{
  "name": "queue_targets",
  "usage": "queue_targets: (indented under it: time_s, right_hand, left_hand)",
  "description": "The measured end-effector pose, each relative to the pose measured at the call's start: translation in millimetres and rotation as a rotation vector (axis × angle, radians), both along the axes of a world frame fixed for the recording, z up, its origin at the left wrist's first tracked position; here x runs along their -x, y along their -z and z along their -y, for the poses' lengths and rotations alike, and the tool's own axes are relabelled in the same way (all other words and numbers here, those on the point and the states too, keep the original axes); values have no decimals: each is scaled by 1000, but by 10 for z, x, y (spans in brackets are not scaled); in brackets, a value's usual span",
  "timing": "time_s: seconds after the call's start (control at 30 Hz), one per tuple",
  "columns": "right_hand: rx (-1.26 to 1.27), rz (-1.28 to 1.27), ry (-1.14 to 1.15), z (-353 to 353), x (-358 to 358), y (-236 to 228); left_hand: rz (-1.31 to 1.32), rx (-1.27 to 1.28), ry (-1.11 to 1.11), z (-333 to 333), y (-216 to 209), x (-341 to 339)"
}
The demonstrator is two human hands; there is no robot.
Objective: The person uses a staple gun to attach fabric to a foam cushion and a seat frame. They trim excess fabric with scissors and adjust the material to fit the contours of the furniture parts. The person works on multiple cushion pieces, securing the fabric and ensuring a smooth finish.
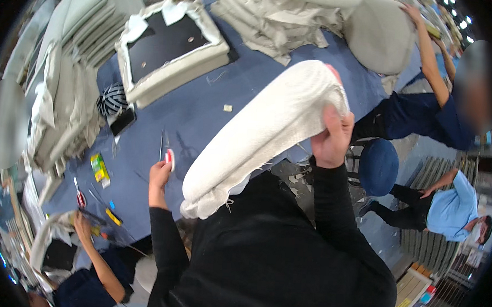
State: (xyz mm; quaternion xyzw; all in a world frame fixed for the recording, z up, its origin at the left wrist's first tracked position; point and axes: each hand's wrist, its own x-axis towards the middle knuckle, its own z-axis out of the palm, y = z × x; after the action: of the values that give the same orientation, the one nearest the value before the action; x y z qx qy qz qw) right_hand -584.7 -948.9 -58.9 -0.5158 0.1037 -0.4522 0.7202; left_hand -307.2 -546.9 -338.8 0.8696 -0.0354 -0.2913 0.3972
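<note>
A long, puffy, cream-white pad (258,132) covered in ribbed cloth is held up on a slant by the right grip (333,138), with loose threads along its lower edge. A small red and white tool (170,159) sits in the left grip (161,175), over the blue worktop (195,109).

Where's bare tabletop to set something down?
Best: mostly bare blue tabletop between the black-backed cushion and the held white padded piece, barring a small beige tag. Crowded: left side, with striped ball, yellow-green packet and red-handled scissors.
</note>
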Motion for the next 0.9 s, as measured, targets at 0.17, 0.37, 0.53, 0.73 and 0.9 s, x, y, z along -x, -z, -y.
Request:
queue_targets:
  time_s: [0.17, 0.37, 0.53, 0.73, 0.9]
  right_hand:
    - [324, 19, 114, 17, -52, -32]
    - [167, -103, 11, -153, -144, -293]
    - [18, -100, -117, -102, -163, -374]
    - [24, -87, -51, -129, -96, -301]
    - [-14, -75, -40, -141, -118, -300]
  left_hand:
    - [201, 659, 16, 925, -2697, 664]
    - [-265, 669, 1064, 1364, -3728, 1604]
    - [-276, 475, 1079, 1444, -3422, 1790]
    - [-117, 439, 1061, 1454, -3364, 1856]
    - [-84, 382, 1048, 1356, -3414, 1864]
